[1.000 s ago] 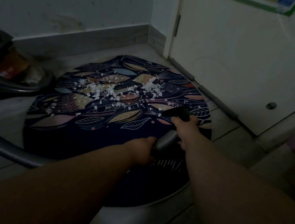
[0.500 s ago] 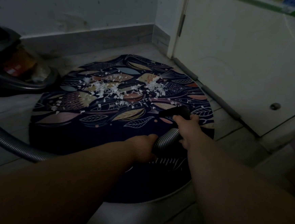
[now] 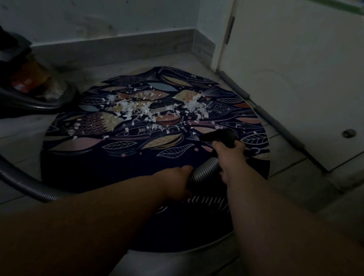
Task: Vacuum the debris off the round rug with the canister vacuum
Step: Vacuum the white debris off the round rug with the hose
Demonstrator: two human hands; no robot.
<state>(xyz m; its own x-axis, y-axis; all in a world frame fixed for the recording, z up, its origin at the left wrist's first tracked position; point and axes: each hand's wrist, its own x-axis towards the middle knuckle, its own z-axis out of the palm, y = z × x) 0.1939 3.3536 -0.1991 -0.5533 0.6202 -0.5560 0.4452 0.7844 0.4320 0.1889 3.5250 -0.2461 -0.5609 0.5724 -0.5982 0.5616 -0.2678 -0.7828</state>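
Note:
A dark round rug (image 3: 113, 167) with fish and leaf patterns lies on the tiled floor. White debris (image 3: 144, 109) is scattered across its far half. My right hand (image 3: 229, 157) grips the black nozzle end (image 3: 218, 136) of the vacuum hose, which points left toward the debris. My left hand (image 3: 177, 181) holds the ribbed grey hose (image 3: 204, 171) just behind it. The hose curves away to the left (image 3: 20, 181). The canister vacuum (image 3: 17, 85) sits on the floor at the far left, beside the rug.
A white door (image 3: 301, 82) stands to the right with a rubber strip along its bottom edge near the rug. A grey skirting board (image 3: 118, 45) and wall run behind. Tiled floor (image 3: 299, 182) surrounds the rug.
The view has shifted slightly right and nearer. Both hands keep their hold on the hose, and the nozzle stays near the right side of the debris.

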